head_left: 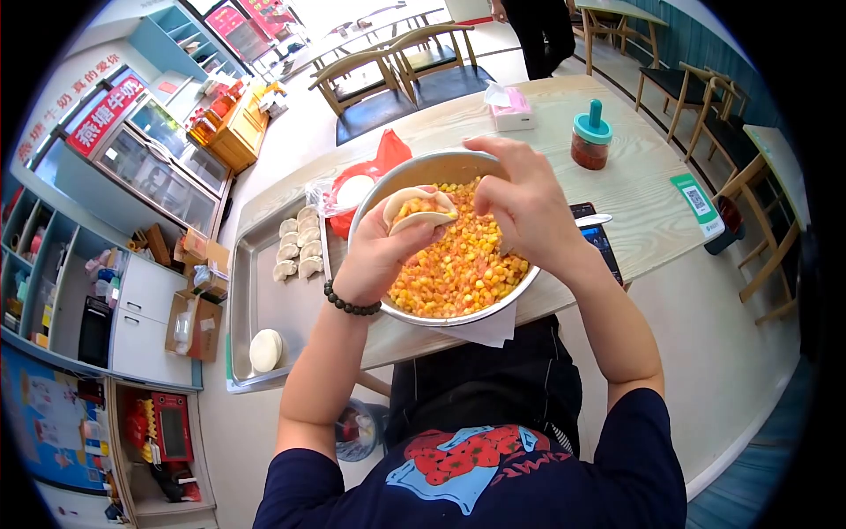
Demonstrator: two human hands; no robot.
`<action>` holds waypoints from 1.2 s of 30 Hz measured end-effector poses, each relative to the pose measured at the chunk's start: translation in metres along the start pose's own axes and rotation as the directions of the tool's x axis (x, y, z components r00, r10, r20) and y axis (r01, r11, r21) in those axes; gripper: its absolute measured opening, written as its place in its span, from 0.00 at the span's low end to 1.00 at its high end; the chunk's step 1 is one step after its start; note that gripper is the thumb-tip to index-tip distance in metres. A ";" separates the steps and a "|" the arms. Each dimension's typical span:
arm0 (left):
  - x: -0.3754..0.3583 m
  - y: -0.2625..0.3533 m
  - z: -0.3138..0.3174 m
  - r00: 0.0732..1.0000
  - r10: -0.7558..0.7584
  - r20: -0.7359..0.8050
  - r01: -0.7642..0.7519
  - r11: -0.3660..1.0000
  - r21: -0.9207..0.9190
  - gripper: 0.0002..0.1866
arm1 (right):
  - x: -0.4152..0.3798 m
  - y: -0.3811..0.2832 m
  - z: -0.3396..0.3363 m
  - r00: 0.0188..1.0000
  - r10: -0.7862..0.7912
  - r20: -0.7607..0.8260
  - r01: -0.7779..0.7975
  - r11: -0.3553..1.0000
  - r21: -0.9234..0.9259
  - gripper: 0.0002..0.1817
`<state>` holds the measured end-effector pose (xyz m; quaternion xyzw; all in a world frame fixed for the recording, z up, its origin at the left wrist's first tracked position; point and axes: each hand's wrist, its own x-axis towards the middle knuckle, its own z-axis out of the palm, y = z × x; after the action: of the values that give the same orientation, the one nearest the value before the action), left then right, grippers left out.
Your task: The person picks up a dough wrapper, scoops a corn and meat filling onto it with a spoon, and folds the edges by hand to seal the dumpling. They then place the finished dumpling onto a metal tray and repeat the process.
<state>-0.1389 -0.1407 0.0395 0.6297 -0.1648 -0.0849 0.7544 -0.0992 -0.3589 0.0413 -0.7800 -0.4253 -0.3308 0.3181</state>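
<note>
My left hand point(384, 251) pinches a round dough wrapper point(419, 210), folded partly up around an orange-yellow filling. Below it is a large metal bowl point(423, 319) of corn and pinkish filling point(458, 273). Over the bowl's right side is my right hand point(520, 189), thumb and index finger apart and the other fingers curled out of sight. A pale, spoon-like handle point(596, 220) sticks out past my right wrist. Its other end is hidden. On the left, a metal tray point(256, 280) bears several folded dumplings point(308, 236) and a stack of round wrappers point(265, 350).
A red plastic bag point(392, 152) lies behind the bowl. On the table are a tissue pack point(511, 110), a teal-lidded jar point(591, 141), a phone point(602, 249) and a QR-code sign point(698, 201). Chairs point(370, 110) and a standing person point(542, 35) are beyond it.
</note>
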 end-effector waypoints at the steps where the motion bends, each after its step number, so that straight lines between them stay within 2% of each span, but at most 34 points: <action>1: 0.000 0.003 0.001 1.000 -0.002 -0.026 0.001 0.998 -0.056 0.21 | 0.000 0.001 -0.002 1.000 0.026 -0.016 -0.028 0.993 -0.119 0.07; 2: 0.000 0.005 0.002 0.999 -0.005 -0.052 -0.001 0.994 -0.112 0.20 | -0.002 0.000 0.001 1.000 0.025 -0.016 -0.027 0.993 -0.118 0.07; 4: -0.001 0.006 0.005 0.999 0.001 -0.050 -0.008 0.990 -0.142 0.20 | -0.008 -0.004 0.009 0.985 0.171 0.007 -0.171 0.982 0.077 0.04; 5: -0.002 0.006 0.006 0.999 0.005 -0.047 -0.013 0.985 -0.171 0.20 | -0.010 -0.008 0.011 0.985 0.171 0.006 -0.171 0.982 0.076 0.04; 7: 0.000 0.002 0.008 0.998 0.029 -0.056 -0.038 0.986 -0.163 0.20 | -0.012 -0.016 0.015 0.915 0.383 0.127 -0.399 0.817 0.416 0.04; 9: 0.000 -0.001 0.011 0.997 0.052 -0.064 -0.061 0.986 -0.154 0.20 | -0.014 -0.019 0.023 0.899 0.424 0.111 -0.421 0.766 0.486 0.06; 10: 0.000 -0.003 0.013 0.991 0.093 -0.094 -0.099 0.993 -0.068 0.20 | -0.014 -0.022 0.026 0.880 0.465 0.100 -0.437 0.709 0.554 0.07; 14: -0.002 -0.001 0.019 0.971 0.188 -0.144 -0.164 0.973 0.163 0.21 | -0.013 -0.030 0.029 0.874 0.484 0.035 -0.413 0.705 0.576 0.07; 18: -0.004 -0.001 0.020 0.964 0.228 -0.137 -0.199 0.960 0.198 0.21 | -0.013 -0.032 0.028 0.896 0.439 -0.063 -0.348 0.785 0.513 0.07; 20: -0.007 0.001 0.021 0.973 0.192 -0.132 -0.177 0.978 0.112 0.22 | -0.012 -0.033 0.026 0.901 0.427 -0.079 -0.340 0.806 0.485 0.08; 22: -0.009 0.002 0.021 0.976 0.183 -0.120 -0.173 0.981 0.089 0.22 | -0.010 -0.036 0.024 0.852 0.523 -0.041 -0.413 0.718 0.561 0.06; 23: -0.010 0.003 0.021 0.979 0.173 -0.109 -0.167 0.984 0.067 0.22 | -0.010 -0.037 0.022 0.852 0.522 -0.038 -0.415 0.718 0.560 0.06; 25: -0.012 0.004 0.021 0.983 0.153 -0.099 -0.150 0.988 0.040 0.22 | -0.011 -0.037 0.017 0.863 0.501 0.066 -0.444 0.689 0.573 0.07; 26: -0.013 0.005 0.021 0.987 0.134 -0.086 -0.134 0.991 0.015 0.22 | -0.011 -0.038 0.016 0.863 0.500 0.069 -0.444 0.689 0.573 0.07; 28: -0.015 0.007 0.018 0.994 0.090 -0.068 -0.090 0.996 0.011 0.22 | -0.012 -0.040 0.015 0.933 0.351 -0.074 -0.282 0.845 0.455 0.07; 30: -0.016 0.008 0.014 0.998 0.048 -0.052 -0.047 0.999 0.007 0.22 | -0.012 -0.042 0.009 0.946 0.315 -0.079 -0.257 0.875 0.410 0.06; 32: -0.018 0.009 0.009 0.998 0.054 0.030 -0.057 0.989 0.133 0.21 | -0.011 -0.046 0.002 0.957 0.279 -0.081 -0.232 0.902 0.365 0.06; 33: -0.019 0.012 0.010 0.998 0.049 0.027 -0.053 0.982 0.184 0.21 | -0.009 -0.049 -0.002 0.945 0.327 -0.016 -0.293 0.868 0.401 0.06; 34: -0.019 0.014 0.009 0.998 0.052 0.022 -0.055 0.982 0.179 0.21 | -0.009 -0.050 -0.004 0.928 0.369 0.050 -0.353 0.831 0.430 0.06; 36: -0.020 0.017 0.006 0.995 -0.042 0.090 0.026 0.985 0.172 0.22 | -0.010 -0.049 -0.003 0.944 0.325 0.059 -0.317 0.844 0.432 0.06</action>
<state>-0.1615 -0.1365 0.0545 0.6899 -0.1955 -0.1125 0.6878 -0.1468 -0.3449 0.0454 -0.7463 -0.3492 -0.1761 0.5385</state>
